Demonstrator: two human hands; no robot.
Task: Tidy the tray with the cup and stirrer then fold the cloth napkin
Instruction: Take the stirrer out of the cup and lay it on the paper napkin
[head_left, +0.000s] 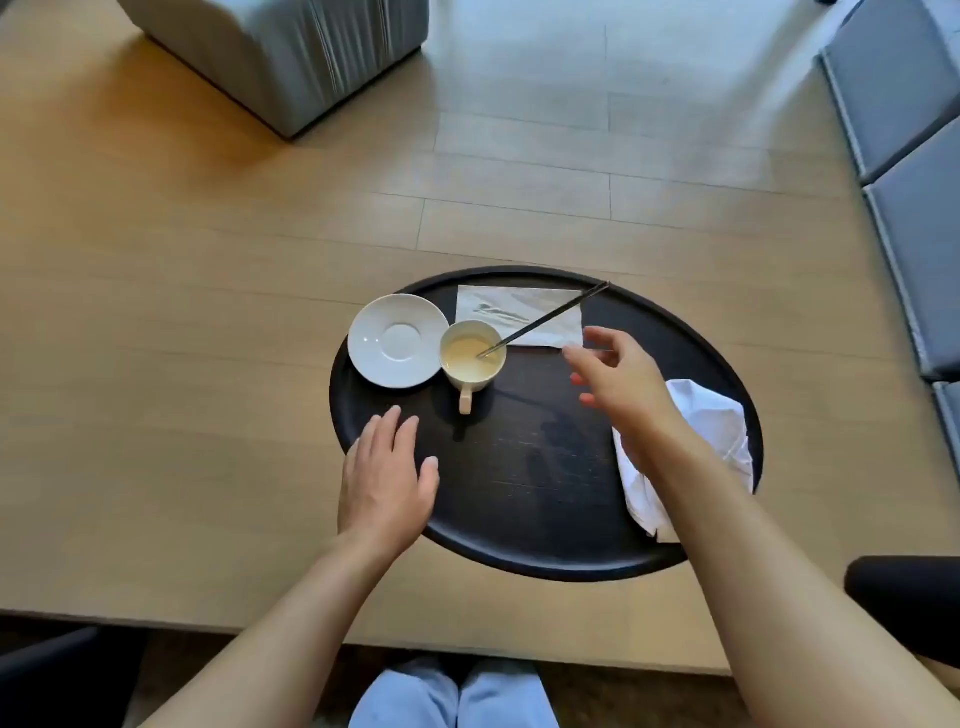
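Note:
A round black tray (524, 467) lies on the wooden table. On it a cream cup (471, 354) holds pale liquid, its handle pointing toward me. A thin dark stirrer (550, 317) leans in the cup and slants up to the right over a flat paper napkin (519, 314). An empty white saucer (397, 340) sits left of the cup. A crumpled white cloth napkin (722, 421) lies at the tray's right edge, partly under my right forearm. My right hand (621, 379) hovers open just right of the cup. My left hand (387, 478) rests open at the tray's left rim.
A grey upholstered seat (280, 57) stands beyond the table at the upper left. Blue-grey cushions (909, 156) line the right side. A dark chair arm (904, 592) is at the lower right. The table's near edge (363, 639) runs above my knees.

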